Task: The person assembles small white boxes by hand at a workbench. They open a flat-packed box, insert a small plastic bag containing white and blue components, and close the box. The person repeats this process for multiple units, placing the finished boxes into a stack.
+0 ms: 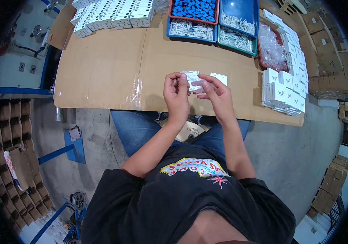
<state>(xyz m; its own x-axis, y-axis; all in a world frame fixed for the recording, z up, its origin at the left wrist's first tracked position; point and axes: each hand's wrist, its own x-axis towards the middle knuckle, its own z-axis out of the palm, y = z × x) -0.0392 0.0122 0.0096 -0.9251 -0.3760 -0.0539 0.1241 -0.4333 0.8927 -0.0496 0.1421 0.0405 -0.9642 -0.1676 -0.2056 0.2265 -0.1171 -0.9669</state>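
Between my two hands, just above the near part of the cardboard-covered table (113, 69), is a small clear plastic bag (192, 77). My left hand (177, 92) pinches its left side with thumb and fingers. On the other side, my right hand (218, 94) is closed on the bag's right edge, the fingertips bent in toward it. Something whitish shows through the plastic, too small to make out. A flat white card or box (219, 78) lies on the cardboard just beyond my right hand.
Farther back sit a red tray of blue pieces (194, 9) and blue (191, 40) and green (237, 51) trays of white sticks. A red tray (263, 65) holds clear bags. White boxes are stacked at the far left (113, 16) and along the right (286, 91).
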